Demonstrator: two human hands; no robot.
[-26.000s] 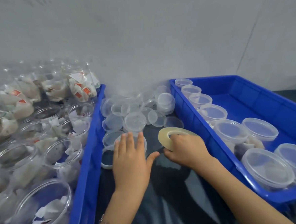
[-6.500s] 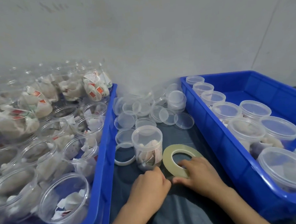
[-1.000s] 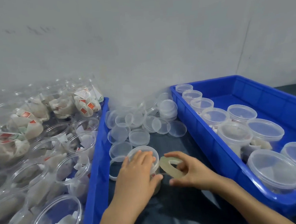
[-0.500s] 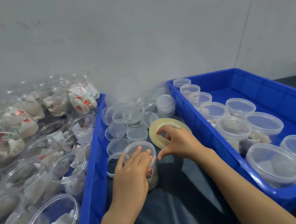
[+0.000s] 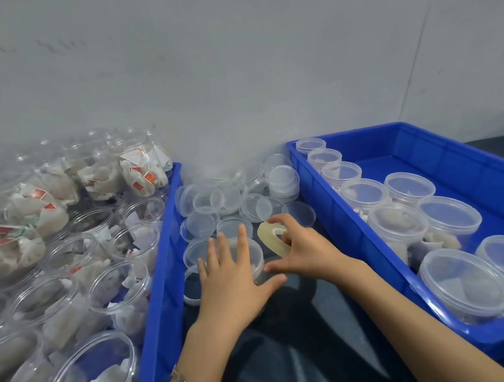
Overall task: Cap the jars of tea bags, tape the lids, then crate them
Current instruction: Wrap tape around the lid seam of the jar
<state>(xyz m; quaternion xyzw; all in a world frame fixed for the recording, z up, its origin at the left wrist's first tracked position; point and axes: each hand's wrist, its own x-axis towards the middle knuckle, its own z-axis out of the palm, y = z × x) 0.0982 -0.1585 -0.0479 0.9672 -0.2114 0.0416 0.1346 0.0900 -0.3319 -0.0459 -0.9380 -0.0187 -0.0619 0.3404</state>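
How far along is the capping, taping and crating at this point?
Done: capped jars stand in the right crate. In hand: left hand steadies a capped jar, right hand holds the tape roll. Left: many open jars fill the left crate.

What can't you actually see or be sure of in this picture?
Head view only:
- The capped jar: the left hand covers most of it, so any tape on the lid is hidden.
- The tape roll: the right hand hides its loose end.
- The left crate: cut off by the picture's edges.
- Tea bag labels: too small.
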